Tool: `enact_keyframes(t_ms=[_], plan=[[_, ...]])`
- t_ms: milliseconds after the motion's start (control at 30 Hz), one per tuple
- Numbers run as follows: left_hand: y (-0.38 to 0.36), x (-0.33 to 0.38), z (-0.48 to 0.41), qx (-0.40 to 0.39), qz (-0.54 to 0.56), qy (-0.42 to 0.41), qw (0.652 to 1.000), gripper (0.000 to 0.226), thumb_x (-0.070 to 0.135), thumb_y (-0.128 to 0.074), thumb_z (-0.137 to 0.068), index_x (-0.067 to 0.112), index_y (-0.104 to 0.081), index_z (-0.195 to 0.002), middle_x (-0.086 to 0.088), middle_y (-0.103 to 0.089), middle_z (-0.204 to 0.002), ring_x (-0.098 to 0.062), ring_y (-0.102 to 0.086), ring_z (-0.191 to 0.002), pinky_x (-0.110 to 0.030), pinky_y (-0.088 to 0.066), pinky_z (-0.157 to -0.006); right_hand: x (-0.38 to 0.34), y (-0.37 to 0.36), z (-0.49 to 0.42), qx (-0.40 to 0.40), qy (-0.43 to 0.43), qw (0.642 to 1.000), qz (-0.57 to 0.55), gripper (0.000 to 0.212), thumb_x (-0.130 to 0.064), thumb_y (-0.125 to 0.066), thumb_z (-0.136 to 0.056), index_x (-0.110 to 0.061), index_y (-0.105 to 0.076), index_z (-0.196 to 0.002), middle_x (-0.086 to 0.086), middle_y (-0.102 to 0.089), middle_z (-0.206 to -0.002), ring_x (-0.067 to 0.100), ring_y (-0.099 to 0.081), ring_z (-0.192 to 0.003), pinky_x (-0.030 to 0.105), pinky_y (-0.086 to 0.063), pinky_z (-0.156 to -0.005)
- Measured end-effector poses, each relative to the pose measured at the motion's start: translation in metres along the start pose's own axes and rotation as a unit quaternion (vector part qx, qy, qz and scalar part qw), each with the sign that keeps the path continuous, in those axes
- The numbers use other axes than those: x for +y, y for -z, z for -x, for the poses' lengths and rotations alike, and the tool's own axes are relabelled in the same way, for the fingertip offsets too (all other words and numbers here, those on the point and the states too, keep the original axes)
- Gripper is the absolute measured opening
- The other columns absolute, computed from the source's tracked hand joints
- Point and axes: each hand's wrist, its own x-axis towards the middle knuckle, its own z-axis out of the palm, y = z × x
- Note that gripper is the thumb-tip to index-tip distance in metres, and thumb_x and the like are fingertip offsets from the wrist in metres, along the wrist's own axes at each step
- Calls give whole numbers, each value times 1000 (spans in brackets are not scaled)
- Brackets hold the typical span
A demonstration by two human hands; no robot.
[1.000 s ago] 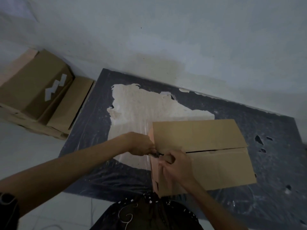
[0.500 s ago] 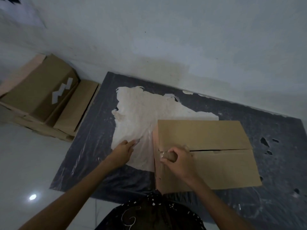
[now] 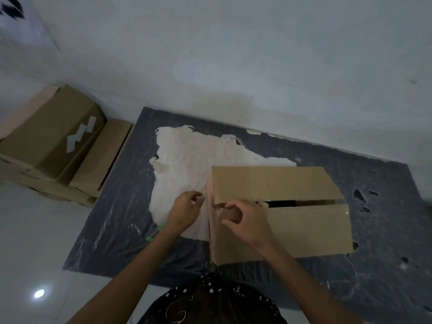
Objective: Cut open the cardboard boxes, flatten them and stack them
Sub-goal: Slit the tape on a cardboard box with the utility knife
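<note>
Moved: my left hand (image 3: pixel 185 210) has left the pale patch (image 3: pixel 187 164), where it lay flat half a second ago. It now sits raised just beside the end of the box (image 3: pixel 304 230), and the seam (image 3: pixel 282 203) gapes wider than before.
Left hand: the fingers are curled and thumb and forefinger are close together. I cannot tell whether they hold anything.
Right hand: my right hand (image 3: pixel 249 222) is bent over the seam's end, thumb and forefinger pinching the corner of the near flap.
Box: it lies on the dark mat (image 3: pixel 385 242), under my right hand and running away to that hand's right. Its end wall is just right of my left hand, not touching it.
Seam: it starts at my right fingertips and runs rightward, split open for most of its length.
Handling: I judge the box light and hollow, with stiff panels that fold at the creases and edges that tear if yanked.
Where to hold: I would take the flap's free edge next to the split, one hand per flap.
Stack: the other boxes (image 3: pixel 53 146) sit well off to the left of my left hand.
</note>
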Motion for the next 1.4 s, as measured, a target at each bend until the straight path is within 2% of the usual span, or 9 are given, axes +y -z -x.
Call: enact_keyframes(t_ms=[167, 333, 467, 733, 933, 1067, 1233, 1333, 1400], plan=[[11, 81, -3, -57, 304, 135, 941, 29, 29, -46, -101, 3, -58, -104, -12, -63, -100, -25, -63, -91, -34, -56, -76, -5, 24, 21, 16, 70, 997, 18, 30, -39, -68, -80, -25, -66, -106, -10, -68, -103, 11, -59, -96, 29, -30, -82], [15, 108, -13, 13, 432, 102, 896, 31, 32, -41, -102, 9, -59, -109, -8, -64, -108, -22, -61, -100, -36, -51, -89, 1, 75, 66, 17, 49, 995, -82, 15, -20, -59, -92, -18, -70, -102, -13, -65, -86, 2, -62, -81, 14, -49, -70], [5, 125, -29, 81, 358, 59, 928, 37, 32, -42, -102, 12, -50, -132, -2, -54, -129, -15, -50, -114, -30, -41, -98, 39, 94, 93, -57, -93, 994, -2, 36, -17, -72, -84, -20, -59, -117, -8, -50, -105, -2, -50, -81, 3, -39, -71], [-33, 152, -60, 3, 1, 80, 997, 87, 62, -43, -92, 26, 7, -153, -13, 7, -160, -44, -8, -144, -56, -20, -115, 105, 76, 123, -216, -281, 935, -4, 124, -76, -74, -49, -21, -24, -149, 10, 7, -157, 27, -22, -143, 33, -30, -113], [-88, 177, -18, -65, -118, 92, 987, 122, 70, -57, -79, 10, 25, -147, -22, 31, -152, -47, 17, -141, -61, -1, -115, 127, 109, 67, -90, -275, 955, 61, 95, -64, -64, -78, -12, -24, -147, 17, -24, -151, 35, -29, -138, 45, -32, -110], [-103, 173, 11, -18, -238, 118, 964, 120, 54, -65, -80, 5, 21, -148, -25, 19, -156, -45, 8, -144, -64, -15, -112, 128, 125, 27, -76, -341, 933, 84, 128, -78, -60, -69, -9, 10, -152, 20, 8, -158, 42, -3, -145, 60, -20, -111], [-61, 167, 7, -32, -137, 180, 974, 90, 48, -47, -90, 11, 6, -152, -25, -7, -156, -44, -19, -140, -56, -27, -110, 134, 125, 16, -123, -402, 906, 57, 138, -62, -78, -65, -15, 21, -149, 20, 16, -157, 46, 2, -144, 67, -19, -110], [-46, 166, 12, -24, -69, 157, 985, 69, 35, -41, -98, 5, -6, -150, -24, -31, -148, -39, -39, -130, -47, -36, -105, 147, 126, 9, -145, -414, 898, 5, 123, -54, -78, -67, -15, 1, -153, 18, -10, -157, 40, -22, -141, 55, -33, -109], [-35, 169, 19, -8, -38, 114, 993, 52, 26, -35, -101, 5, -19, -146, -21, -44, -138, -33, -50, -116, -43, -42, -98, 148, 134, 11, -129, -375, 917, -37, 73, -38, -66, -72, -5, -42, -133, 16, -47, -129, 29, -50, -115, 42, -48, -92]])
